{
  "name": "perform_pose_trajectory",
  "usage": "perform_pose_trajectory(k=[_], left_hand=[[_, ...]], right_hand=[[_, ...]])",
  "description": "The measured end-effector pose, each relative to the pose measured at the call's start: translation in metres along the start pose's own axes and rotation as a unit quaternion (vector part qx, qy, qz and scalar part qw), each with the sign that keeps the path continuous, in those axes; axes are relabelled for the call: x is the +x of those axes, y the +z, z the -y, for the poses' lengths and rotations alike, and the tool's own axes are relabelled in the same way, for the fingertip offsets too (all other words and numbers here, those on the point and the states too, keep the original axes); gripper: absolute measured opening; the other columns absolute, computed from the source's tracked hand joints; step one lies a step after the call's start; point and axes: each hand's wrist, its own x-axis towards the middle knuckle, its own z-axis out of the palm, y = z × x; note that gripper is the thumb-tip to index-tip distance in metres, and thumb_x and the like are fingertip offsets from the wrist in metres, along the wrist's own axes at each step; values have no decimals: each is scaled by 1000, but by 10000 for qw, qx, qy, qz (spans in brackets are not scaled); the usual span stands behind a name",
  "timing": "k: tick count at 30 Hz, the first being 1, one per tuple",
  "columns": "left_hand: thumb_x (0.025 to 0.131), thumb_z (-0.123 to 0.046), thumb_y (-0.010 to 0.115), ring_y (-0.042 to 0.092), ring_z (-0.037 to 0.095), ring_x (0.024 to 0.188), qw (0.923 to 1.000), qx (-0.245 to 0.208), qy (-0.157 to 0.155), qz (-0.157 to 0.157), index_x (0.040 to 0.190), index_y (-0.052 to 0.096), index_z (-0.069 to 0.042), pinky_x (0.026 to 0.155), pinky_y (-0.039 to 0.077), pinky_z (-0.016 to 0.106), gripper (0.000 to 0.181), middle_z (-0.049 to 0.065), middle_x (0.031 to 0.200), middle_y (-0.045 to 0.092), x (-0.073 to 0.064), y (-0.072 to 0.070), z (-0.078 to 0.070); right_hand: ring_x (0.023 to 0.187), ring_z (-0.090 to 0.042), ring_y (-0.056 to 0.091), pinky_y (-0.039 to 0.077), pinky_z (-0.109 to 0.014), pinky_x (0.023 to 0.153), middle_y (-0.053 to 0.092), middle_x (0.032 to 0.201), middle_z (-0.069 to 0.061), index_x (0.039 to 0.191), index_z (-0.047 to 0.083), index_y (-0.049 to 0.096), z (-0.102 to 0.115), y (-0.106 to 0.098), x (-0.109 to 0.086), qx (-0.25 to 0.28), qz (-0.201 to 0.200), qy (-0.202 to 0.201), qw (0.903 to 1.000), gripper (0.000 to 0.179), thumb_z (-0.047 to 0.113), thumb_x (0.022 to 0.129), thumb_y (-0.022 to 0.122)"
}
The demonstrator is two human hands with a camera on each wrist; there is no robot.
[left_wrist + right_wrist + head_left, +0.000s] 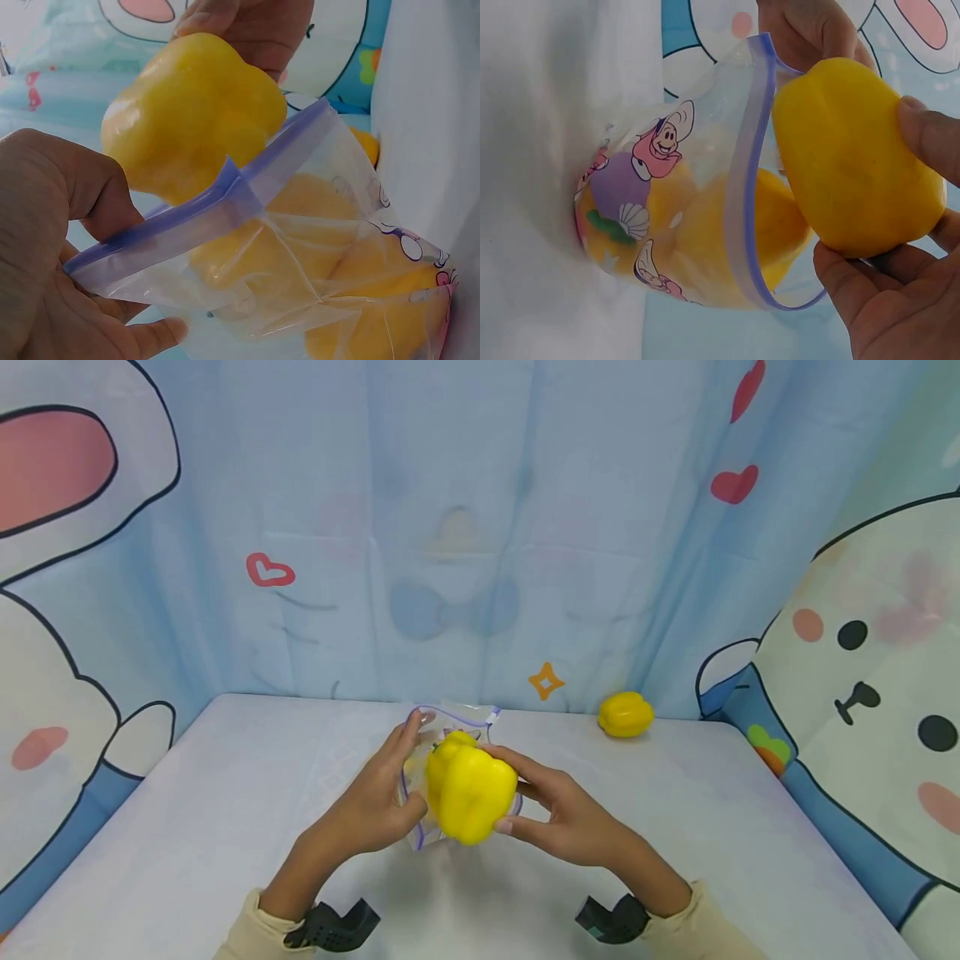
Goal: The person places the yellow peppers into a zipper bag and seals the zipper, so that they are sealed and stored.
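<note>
My right hand (558,814) holds a yellow bell pepper (472,789) between thumb and fingers, right at the mouth of a clear zip bag (705,142) with a purple seal strip. In the right wrist view the pepper overlaps the bag's open rim. My left hand (371,806) grips the bag by its edge, thumb over the purple strip (232,202) and fingers on the outside. Inside the bag, yellow peppers (375,304) show through the plastic, which carries printed cartoon figures (666,146).
Another yellow bell pepper (626,715) lies at the back right of the white table (247,827). Behind the table hangs a blue curtain (450,460) printed with cartoon animals and hearts. A black wrist camera (333,927) sits on the left wrist.
</note>
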Motion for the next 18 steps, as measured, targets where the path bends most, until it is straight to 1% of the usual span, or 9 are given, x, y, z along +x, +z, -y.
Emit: perform_pose_trajectory(k=[4,7,11,13,16,18], left_hand=[[77,4,57,23,27,144,10000,-43,26,34,153,8,4,111,25,45,91,12,159,19,-1,0,0],[76,5,57,25,26,143,9999,-33,95,80,154,8,3,111,26,43,92,10,159,21,-1,0,0],[75,8,56,29,27,141,9996,-23,226,138,154,7,2,111,29,42,93,10,158,22,-1,1,-1],[75,9,56,32,27,140,9995,-4,279,139,154,7,2,110,30,41,93,10,158,23,-1,1,-2],[75,9,56,30,26,141,9993,21,339,142,154,9,3,111,28,41,93,10,158,22,-1,2,-4],[75,10,56,27,26,142,9992,33,376,149,154,9,4,111,27,41,92,11,159,21,0,2,-4]], right_hand=[[132,-24,44,41,-38,103,36,153,-7,152,10,31,-4,4,3,-59,-126,100,9999,71,7,91,67],[131,-25,45,40,-38,104,37,152,-6,152,9,30,-6,6,5,-39,-183,99,9998,71,7,91,67],[131,-23,45,40,-37,104,37,152,-4,153,13,30,-7,9,10,-103,-251,63,9996,74,7,90,69],[132,-23,44,40,-38,104,37,152,-3,153,14,30,-6,10,13,-237,-277,18,9993,76,6,89,69],[134,-25,42,38,-40,105,36,153,-5,152,11,29,-1,13,17,-492,-334,-98,9982,77,2,87,70],[134,-28,42,37,-43,105,35,153,-10,151,4,30,7,14,19,-618,-366,-175,9973,76,-2,86,69]])
